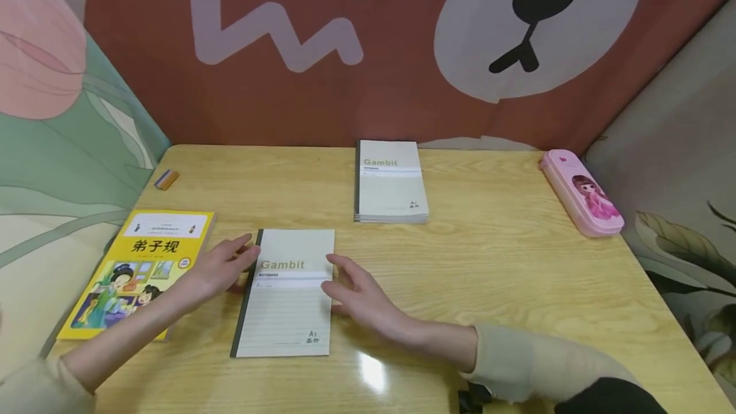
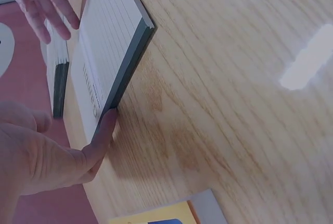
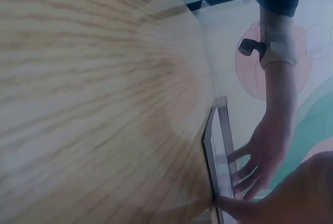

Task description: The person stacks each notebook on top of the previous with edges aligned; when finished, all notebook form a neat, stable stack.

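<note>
A pale Gambit notebook [image 1: 290,318] with a dark spine lies flat on the table, with a hand at either side. My left hand [image 1: 223,268] is at its spine; in the left wrist view, a digit of the left hand [image 2: 52,153] meets the spine [image 2: 127,65] close to the top corner. Across from it, my right hand [image 1: 368,299] has loosely bent fingers along the opposite edge. The right wrist view shows the right thumb [image 3: 239,206] against the edge of the notebook [image 3: 221,146], and the left hand [image 3: 265,146] beyond with fingers spread.
A stack of similar notebooks [image 1: 393,190] sits at the table's back edge. To the left lies a yellow picture book [image 1: 155,267], partly under the left forearm, with a small eraser-like block [image 1: 167,179] behind it. A pink pencil case [image 1: 581,193] lies at the right edge.
</note>
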`<state>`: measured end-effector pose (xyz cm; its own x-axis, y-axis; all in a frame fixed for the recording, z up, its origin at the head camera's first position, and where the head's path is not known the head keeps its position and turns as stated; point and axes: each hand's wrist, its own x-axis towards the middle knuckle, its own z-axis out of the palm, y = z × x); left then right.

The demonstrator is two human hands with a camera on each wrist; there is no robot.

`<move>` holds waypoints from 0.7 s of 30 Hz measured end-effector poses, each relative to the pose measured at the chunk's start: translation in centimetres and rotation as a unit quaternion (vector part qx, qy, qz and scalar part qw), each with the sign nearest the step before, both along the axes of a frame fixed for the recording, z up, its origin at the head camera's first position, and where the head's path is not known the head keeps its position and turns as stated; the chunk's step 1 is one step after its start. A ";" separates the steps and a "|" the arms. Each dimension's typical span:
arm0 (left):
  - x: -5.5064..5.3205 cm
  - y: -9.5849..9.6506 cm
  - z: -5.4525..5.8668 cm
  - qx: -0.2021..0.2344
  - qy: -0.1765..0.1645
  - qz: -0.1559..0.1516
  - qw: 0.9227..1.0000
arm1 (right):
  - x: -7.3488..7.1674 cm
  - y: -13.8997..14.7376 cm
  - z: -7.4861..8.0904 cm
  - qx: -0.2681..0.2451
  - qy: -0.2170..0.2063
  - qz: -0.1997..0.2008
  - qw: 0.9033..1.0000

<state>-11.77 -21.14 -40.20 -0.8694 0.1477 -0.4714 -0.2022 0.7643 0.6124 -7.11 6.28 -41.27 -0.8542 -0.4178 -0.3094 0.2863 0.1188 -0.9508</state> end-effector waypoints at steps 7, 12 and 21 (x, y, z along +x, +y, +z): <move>-0.3 -0.1 -0.1 0.008 -0.011 0.011 1.000 | 0.3 -1.0 0.2 -0.048 -0.062 -0.065 0.995; -0.7 -0.3 -0.2 -0.001 -0.022 0.005 1.000 | 0.0 -1.1 -0.2 -0.068 -0.079 -0.091 0.990; -1.3 -0.3 0.8 0.087 -0.055 0.016 0.995 | -1.5 -1.1 -0.4 -0.112 -0.065 -0.101 0.987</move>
